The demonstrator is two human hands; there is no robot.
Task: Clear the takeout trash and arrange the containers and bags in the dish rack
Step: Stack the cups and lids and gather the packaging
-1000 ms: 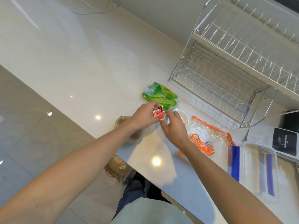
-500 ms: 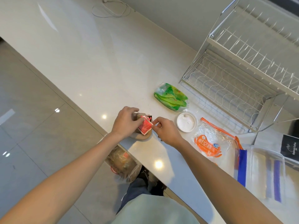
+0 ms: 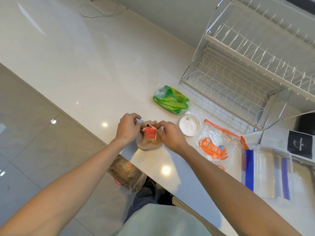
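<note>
A crumpled red sauce packet [image 3: 150,132] lies in a squashed brown paper bowl [image 3: 148,145] at the counter's near edge. My left hand [image 3: 127,130] pinches the packet's left side and my right hand [image 3: 170,135] its right side. Right of the bowl lies a round white lid [image 3: 189,124]. A green plastic bag [image 3: 171,99] sits behind it. An orange-printed zip bag [image 3: 214,143], a blue-edged zip bag [image 3: 249,167] and a clear plastic container [image 3: 272,171] lie further right. The two-tier wire dish rack [image 3: 238,82] stands at the back right with nothing in it.
A plastic trash bag [image 3: 126,174] with brown waste hangs below the counter edge beside my legs. A white cable [image 3: 100,7] lies at the far back. A white paper bag with a black label [image 3: 300,143] stands right of the rack. The white counter [image 3: 85,65] stretches left.
Both hands carried the red packet from beside the green bag toward the near edge and down into the brown bowl. The white lid came into view.
</note>
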